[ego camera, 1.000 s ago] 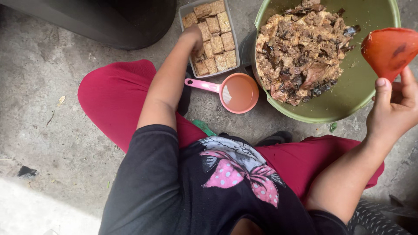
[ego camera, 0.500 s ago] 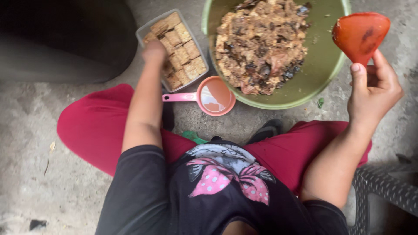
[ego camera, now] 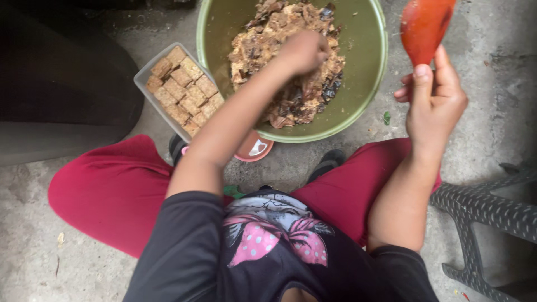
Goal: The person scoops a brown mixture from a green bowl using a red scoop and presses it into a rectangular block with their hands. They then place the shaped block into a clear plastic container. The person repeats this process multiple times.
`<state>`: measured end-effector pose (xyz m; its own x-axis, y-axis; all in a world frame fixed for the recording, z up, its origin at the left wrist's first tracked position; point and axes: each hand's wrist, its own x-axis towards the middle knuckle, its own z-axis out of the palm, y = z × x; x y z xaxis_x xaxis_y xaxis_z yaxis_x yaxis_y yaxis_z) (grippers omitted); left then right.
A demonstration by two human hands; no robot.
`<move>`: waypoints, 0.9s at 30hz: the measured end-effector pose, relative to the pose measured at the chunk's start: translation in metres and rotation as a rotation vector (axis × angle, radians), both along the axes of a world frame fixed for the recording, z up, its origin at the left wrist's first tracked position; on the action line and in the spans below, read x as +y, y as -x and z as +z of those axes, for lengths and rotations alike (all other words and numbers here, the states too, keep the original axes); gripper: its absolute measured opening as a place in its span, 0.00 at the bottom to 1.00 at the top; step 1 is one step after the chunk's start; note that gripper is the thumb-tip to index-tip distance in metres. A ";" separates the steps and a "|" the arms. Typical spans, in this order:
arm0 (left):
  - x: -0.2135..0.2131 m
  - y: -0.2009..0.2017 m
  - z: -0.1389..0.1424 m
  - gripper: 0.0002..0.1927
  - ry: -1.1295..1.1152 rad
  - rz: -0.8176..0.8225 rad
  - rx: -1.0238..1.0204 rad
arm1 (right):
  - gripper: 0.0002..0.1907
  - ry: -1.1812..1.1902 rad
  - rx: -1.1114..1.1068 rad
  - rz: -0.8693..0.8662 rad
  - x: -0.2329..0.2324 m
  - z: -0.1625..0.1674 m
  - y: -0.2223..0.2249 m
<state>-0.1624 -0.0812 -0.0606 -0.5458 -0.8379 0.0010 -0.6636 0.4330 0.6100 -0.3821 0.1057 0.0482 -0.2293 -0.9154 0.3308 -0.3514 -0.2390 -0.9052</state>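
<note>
1. The left hand (ego camera: 305,51) is curled into a loose fist and pressed down into the brown, lumpy mixture (ego camera: 291,67); whether the fingers grip any of it cannot be told, since the hand is blurred.
2. The mixture fills the middle of a large green bowl (ego camera: 369,84) standing on the concrete floor (ego camera: 492,72) in front of the seated person.
3. The right hand (ego camera: 433,100) is closed around the handle of an orange-red spoon (ego camera: 425,25), held upright to the right of the bowl, above the floor and clear of the rim.
4. Just left of the bowl sits a clear rectangular tray (ego camera: 146,75) packed with tan square biscuits (ego camera: 184,89); its corner lies close to the bowl's wall.
5. A small pink cup (ego camera: 254,150) stands against the bowl's near edge, mostly hidden beneath the left forearm.
6. The person's red trousers (ego camera: 112,190) spread to both sides below the bowl.
7. A dark plastic stool (ego camera: 486,212) stands at the right, near the right elbow.
8. A large dark container (ego camera: 61,84) fills the upper left, beside the tray.
</note>
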 end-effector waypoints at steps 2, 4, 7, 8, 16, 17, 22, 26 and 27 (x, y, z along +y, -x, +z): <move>0.000 0.049 -0.016 0.11 0.030 -0.008 -0.184 | 0.21 -0.004 -0.028 -0.009 0.000 -0.001 -0.001; -0.003 0.078 -0.028 0.12 0.265 -0.026 -0.381 | 0.21 -0.005 -0.045 -0.029 0.001 0.000 -0.002; -0.008 0.099 -0.033 0.14 0.207 -0.088 -0.527 | 0.21 -0.023 -0.033 -0.058 0.002 0.001 -0.002; -0.009 0.102 -0.032 0.14 0.192 -0.083 -0.557 | 0.21 -0.031 -0.027 -0.065 0.003 0.002 -0.001; -0.003 0.117 -0.009 0.13 0.058 0.056 -0.676 | 0.21 -0.031 -0.066 -0.040 0.004 0.001 0.017; 0.000 0.115 -0.005 0.12 0.065 0.058 -0.640 | 0.21 -0.028 -0.072 -0.034 0.004 0.000 0.019; 0.012 0.076 0.011 0.09 -0.083 0.231 -0.098 | 0.22 -0.031 -0.075 -0.045 0.003 -0.004 0.020; 0.024 0.022 0.010 0.13 -0.425 0.286 0.867 | 0.23 -0.096 -0.084 -0.023 -0.009 -0.011 -0.001; 0.030 0.012 0.010 0.12 -0.688 0.286 1.174 | 0.23 -0.108 -0.029 -0.001 -0.012 -0.013 -0.008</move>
